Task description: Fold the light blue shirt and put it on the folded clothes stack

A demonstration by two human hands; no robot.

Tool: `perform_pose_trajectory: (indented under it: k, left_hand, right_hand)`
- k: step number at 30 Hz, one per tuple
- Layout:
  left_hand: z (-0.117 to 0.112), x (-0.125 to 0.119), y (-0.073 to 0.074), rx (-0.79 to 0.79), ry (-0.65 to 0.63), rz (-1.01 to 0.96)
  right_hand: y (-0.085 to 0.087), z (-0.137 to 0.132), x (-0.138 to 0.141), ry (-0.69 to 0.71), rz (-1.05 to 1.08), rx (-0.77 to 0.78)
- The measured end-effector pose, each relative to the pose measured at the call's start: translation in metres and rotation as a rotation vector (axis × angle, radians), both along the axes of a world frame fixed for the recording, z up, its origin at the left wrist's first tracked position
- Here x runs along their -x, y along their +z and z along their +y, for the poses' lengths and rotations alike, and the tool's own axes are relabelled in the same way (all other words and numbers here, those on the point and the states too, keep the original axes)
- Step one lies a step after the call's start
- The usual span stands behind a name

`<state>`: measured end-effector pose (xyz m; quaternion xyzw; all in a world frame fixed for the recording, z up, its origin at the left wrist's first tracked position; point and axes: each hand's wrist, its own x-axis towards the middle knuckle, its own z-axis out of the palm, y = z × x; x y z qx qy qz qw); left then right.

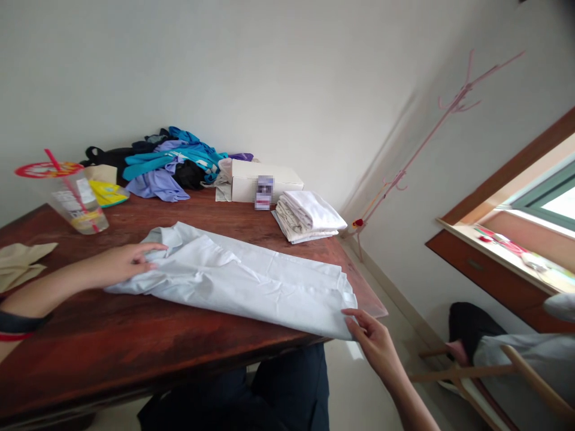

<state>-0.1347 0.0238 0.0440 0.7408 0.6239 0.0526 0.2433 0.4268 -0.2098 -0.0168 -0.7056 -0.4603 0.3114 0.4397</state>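
Observation:
A pale grey-white collared shirt (260, 281) lies folded lengthwise across the table, its collar at the left and its hem at the right. At the collar end, my left hand (128, 263) has its fingers curled on the cloth, partly tucked into the folds. My right hand (371, 335) pinches the near corner of the hem between thumb and fingers, close to the table's front edge. Creases run through the upper part of the shirt.
On the dark red wooden table (90, 347) are a stack of folded white cloths (309, 215), a white box (265, 179), heaped clothes (171, 158) and a plastic cup with a straw (76, 203). A pink coat stand (422, 143) leans at right, near a wooden chair (507, 371).

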Motion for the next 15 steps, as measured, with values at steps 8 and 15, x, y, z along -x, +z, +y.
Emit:
perform_pose_trajectory:
  k: [8, 15]
  left_hand:
    - [0.023, -0.064, -0.005, -0.258, -0.09, 0.153]
    - [0.062, -0.084, -0.001, -0.172, -0.066, 0.131]
  right_hand:
    - [0.003, 0.027, -0.004, -0.082, 0.104, 0.001]
    - [0.011, 0.06, -0.01, -0.034, -0.168, 0.06]
